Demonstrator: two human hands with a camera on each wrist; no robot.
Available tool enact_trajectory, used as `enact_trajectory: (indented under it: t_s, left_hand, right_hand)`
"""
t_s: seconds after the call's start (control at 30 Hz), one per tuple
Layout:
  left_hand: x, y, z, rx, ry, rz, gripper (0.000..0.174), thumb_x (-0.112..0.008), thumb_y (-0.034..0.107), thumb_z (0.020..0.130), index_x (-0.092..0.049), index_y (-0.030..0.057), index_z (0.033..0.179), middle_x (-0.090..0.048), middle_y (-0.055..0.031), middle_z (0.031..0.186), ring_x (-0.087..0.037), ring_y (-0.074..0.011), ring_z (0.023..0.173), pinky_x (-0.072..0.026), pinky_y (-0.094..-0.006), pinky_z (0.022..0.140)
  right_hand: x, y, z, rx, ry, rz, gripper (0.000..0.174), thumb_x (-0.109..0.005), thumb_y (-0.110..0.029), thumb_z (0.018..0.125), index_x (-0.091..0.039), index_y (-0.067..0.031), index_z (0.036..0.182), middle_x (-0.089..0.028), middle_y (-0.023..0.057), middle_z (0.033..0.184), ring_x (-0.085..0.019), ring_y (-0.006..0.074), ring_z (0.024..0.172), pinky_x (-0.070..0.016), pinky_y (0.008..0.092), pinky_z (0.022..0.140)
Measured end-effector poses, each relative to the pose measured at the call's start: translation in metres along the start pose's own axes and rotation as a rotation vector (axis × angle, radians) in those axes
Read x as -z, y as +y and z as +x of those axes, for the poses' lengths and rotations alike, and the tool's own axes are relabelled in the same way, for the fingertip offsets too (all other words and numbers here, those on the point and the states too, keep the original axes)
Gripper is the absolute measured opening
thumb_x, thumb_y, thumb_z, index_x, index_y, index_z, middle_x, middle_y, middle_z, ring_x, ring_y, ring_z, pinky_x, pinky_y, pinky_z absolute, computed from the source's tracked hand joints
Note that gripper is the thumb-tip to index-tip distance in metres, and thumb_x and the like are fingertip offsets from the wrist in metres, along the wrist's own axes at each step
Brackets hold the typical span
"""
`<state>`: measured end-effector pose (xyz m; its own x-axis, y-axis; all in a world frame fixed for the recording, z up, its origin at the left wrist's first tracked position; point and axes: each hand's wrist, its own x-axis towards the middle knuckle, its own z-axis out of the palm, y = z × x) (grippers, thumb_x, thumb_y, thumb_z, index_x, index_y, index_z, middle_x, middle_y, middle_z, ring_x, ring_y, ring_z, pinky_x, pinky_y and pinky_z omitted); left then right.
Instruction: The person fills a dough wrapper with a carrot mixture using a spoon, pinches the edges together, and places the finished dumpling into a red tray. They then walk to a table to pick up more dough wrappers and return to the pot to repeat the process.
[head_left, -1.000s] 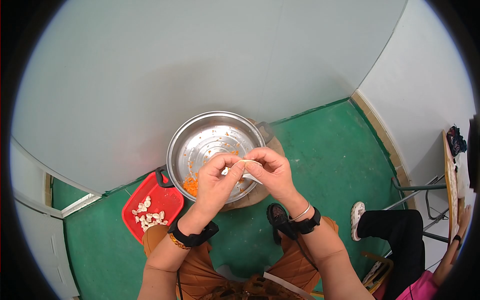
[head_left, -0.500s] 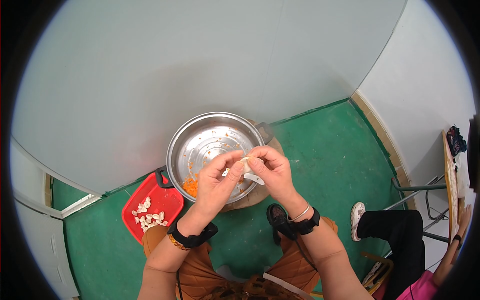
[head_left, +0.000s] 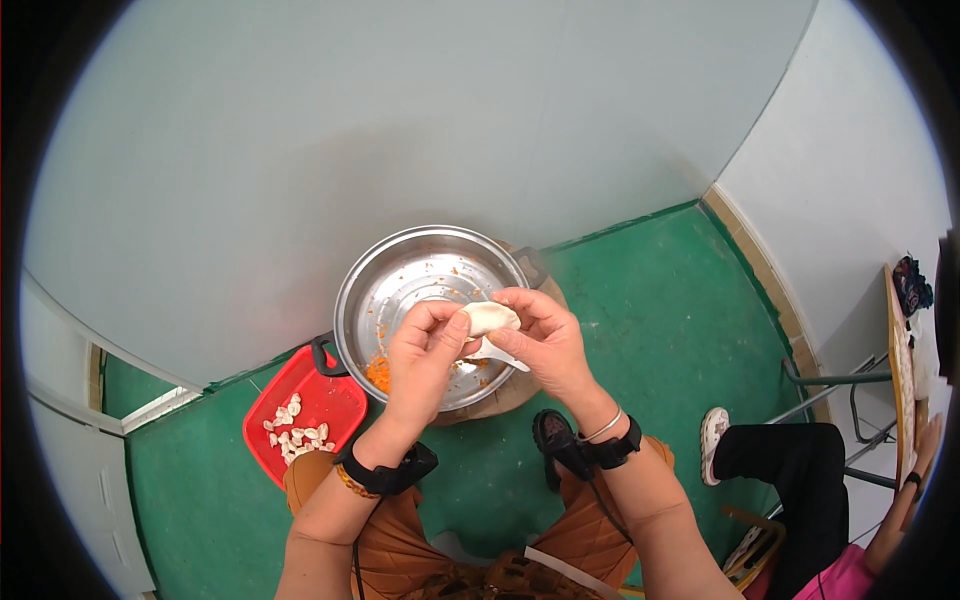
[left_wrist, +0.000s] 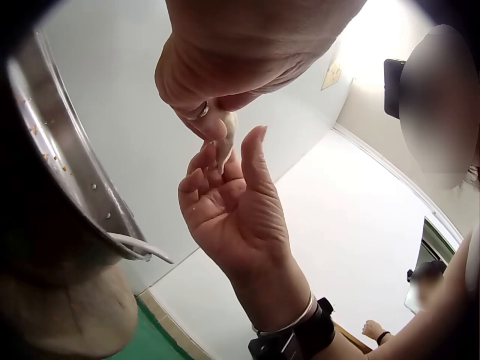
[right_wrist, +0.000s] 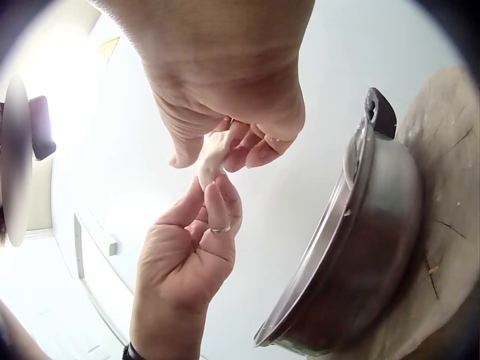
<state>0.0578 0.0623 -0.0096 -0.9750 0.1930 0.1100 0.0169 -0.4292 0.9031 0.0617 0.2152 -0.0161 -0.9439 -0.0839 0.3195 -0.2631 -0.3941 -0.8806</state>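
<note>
A pale dumpling (head_left: 490, 318) is held up over the metal pan (head_left: 349, 292). My left hand (head_left: 420, 360) pinches its left end between thumb and fingers. At the other end, my right hand (head_left: 555, 352) touches it with its fingers; in the left wrist view the thumb of that right hand (left_wrist: 240, 217) stands apart from the dumpling (left_wrist: 226, 139). The right wrist view also has the dumpling (right_wrist: 213, 156) between both hands. A white spoon (head_left: 502, 356) rests across the pan's near rim, partly hidden by the hands. Orange filling (head_left: 378, 374) lies inside at the left.
A red basin (head_left: 334, 398) with several white dumplings stands left of the pan. Under the pan is a round wooden block (head_left: 552, 292). Another person's leg (head_left: 780, 448) and a table (head_left: 898, 370) are at the right. A wall (head_left: 400, 110) rises behind.
The dumpling has turned and shows its long side, where fingers covered most of it before. My left hand has shifted slightly left; the right thumb has moved off its edge.
</note>
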Motion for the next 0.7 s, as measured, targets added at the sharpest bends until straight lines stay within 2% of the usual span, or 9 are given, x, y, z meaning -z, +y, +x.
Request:
enact_trajectory:
  t_s: [0.17, 0.27, 0.37, 0.47, 0.63, 0.7]
  left_hand:
    - [0.002, 0.004, 0.001, 0.033, 0.003, -0.048, 0.018, -0.054, 0.014, 0.090, -0.052, 0.0018, 0.103, -0.059, -0.0064, 0.097, -0.060, -0.0123, 0.089, -0.0523, -0.0239, 0.076]
    - [-0.001, 0.006, 0.001, 0.019, 0.015, -0.068, 0.025, -0.056, 0.010, 0.088, -0.050, 0.0008, 0.111, -0.059, -0.0064, 0.099, -0.060, -0.0127, 0.089, -0.0510, -0.0241, 0.077]
    - [-0.001, 0.003, 0.001, -0.068, -0.056, -0.010, 0.033, -0.059, 0.006, 0.086, -0.050, -0.0007, 0.116, -0.059, -0.0070, 0.102, -0.059, -0.0129, 0.091, -0.0491, -0.0240, 0.078]
    - [0.005, -0.002, 0.003, -0.028, -0.106, 0.044, 0.034, -0.062, 0.005, 0.084, -0.052, -0.0020, 0.116, -0.059, -0.0078, 0.104, -0.058, -0.0131, 0.092, -0.0477, -0.0240, 0.078]
    - [0.003, 0.007, 0.003, 0.059, -0.023, -0.068, 0.031, -0.061, 0.008, 0.085, -0.054, -0.0023, 0.113, -0.059, -0.0085, 0.104, -0.057, -0.0131, 0.094, -0.0486, -0.0244, 0.079]
    - [0.002, 0.010, 0.004, 0.072, -0.007, -0.117, 0.031, -0.061, 0.008, 0.085, -0.053, -0.0021, 0.114, -0.059, -0.0088, 0.105, -0.057, -0.0133, 0.094, -0.0490, -0.0247, 0.080]
  right_hand:
    - [0.008, 0.004, 0.001, -0.043, 0.015, -0.091, 0.022, -0.060, -0.005, 0.085, -0.058, 0.0021, 0.105, -0.059, 0.0061, 0.103, -0.058, 0.0124, 0.092, -0.0477, 0.0238, 0.078]
    - [0.009, 0.006, 0.000, -0.026, 0.027, -0.107, 0.021, -0.060, -0.005, 0.085, -0.058, 0.0019, 0.105, -0.059, 0.0056, 0.101, -0.058, 0.0115, 0.089, -0.0472, 0.0227, 0.075]
    - [0.011, 0.010, 0.001, 0.006, 0.032, -0.143, 0.021, -0.060, -0.006, 0.086, -0.059, 0.0011, 0.105, -0.059, 0.0050, 0.100, -0.058, 0.0107, 0.086, -0.0467, 0.0219, 0.073]
    - [0.009, 0.009, 0.002, 0.014, 0.031, -0.139, 0.022, -0.059, -0.010, 0.087, -0.059, 0.0005, 0.106, -0.060, 0.0047, 0.099, -0.059, 0.0101, 0.084, -0.0468, 0.0218, 0.072]
    - [0.007, -0.001, 0.003, -0.087, 0.106, -0.066, 0.024, -0.057, -0.015, 0.089, -0.059, 0.0008, 0.107, -0.062, 0.0052, 0.097, -0.059, 0.0099, 0.083, -0.0480, 0.0228, 0.073]
    - [0.012, 0.000, 0.004, -0.082, 0.085, -0.108, 0.023, -0.058, -0.013, 0.088, -0.059, 0.0011, 0.106, -0.062, 0.0057, 0.096, -0.059, 0.0101, 0.082, -0.0484, 0.0229, 0.073]
